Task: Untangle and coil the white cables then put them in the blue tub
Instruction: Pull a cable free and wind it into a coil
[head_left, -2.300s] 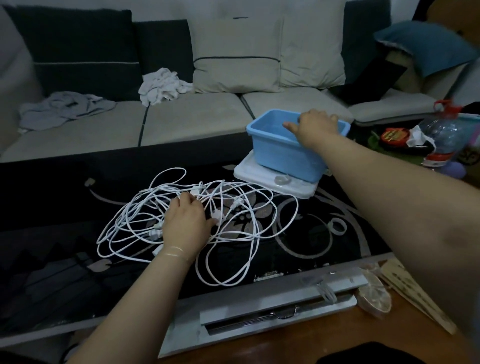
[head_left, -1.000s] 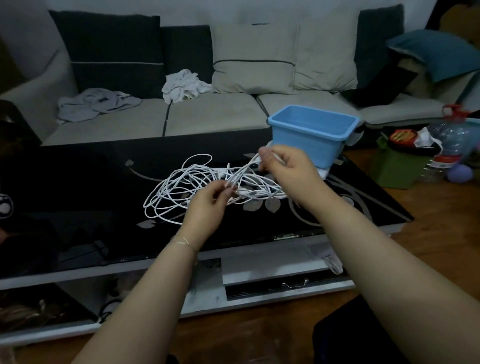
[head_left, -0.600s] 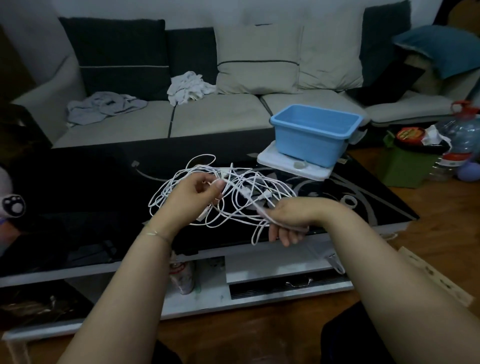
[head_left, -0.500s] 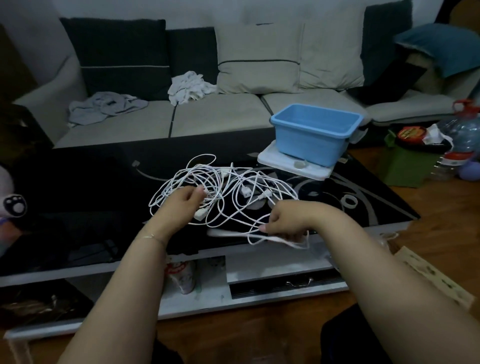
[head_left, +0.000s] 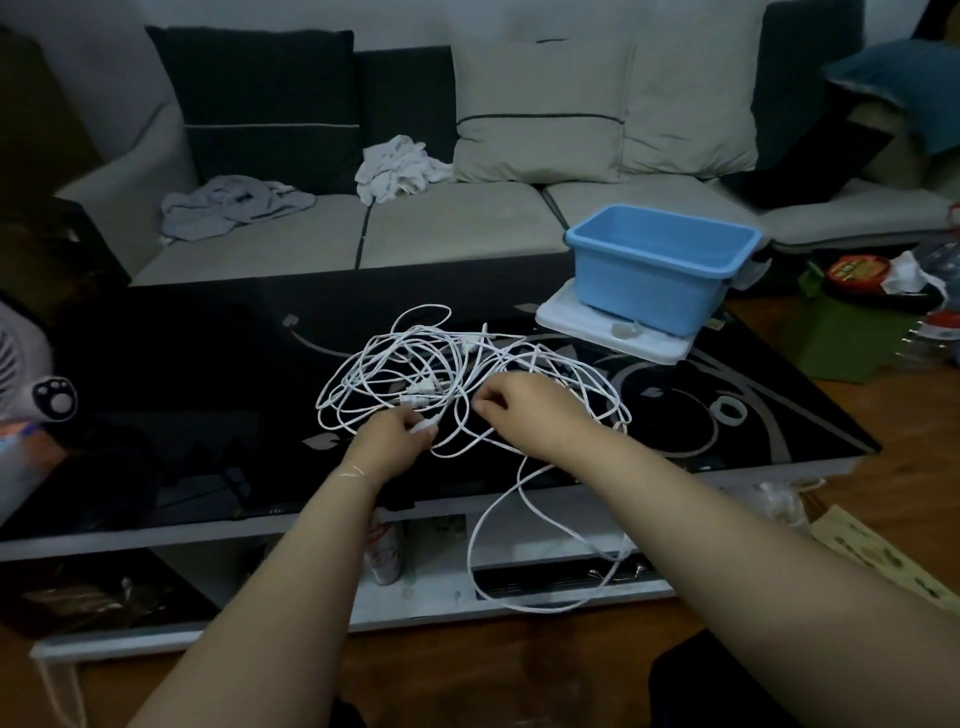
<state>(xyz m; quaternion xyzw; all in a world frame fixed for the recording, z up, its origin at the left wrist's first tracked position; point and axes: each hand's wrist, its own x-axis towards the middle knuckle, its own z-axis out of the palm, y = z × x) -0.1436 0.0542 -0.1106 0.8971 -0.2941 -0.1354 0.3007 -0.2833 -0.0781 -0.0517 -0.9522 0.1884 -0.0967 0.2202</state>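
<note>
A tangle of white cables (head_left: 415, 369) lies on the black glass table (head_left: 208, 405), in the middle. One long loop of cable (head_left: 498, 551) hangs off the table's near edge. My left hand (head_left: 395, 436) pinches a white plug at the near side of the tangle. My right hand (head_left: 524, 410) is over the tangle's right part, fingers curled on a strand. The blue tub (head_left: 660, 267) stands on a white lid (head_left: 613, 327) at the table's far right, with no cable visible inside.
A sofa (head_left: 441, 228) with cushions and crumpled cloths runs behind the table. A green bin (head_left: 841, 332) and bottles stand on the floor at the right. A small fan (head_left: 26, 369) is at the left edge. Shelves with clutter sit under the table top.
My right hand has gone from the tub to the cables and pulled a strand toward me; a long loop now hangs off the table's near edge. My left hand now pinches a plug.
</note>
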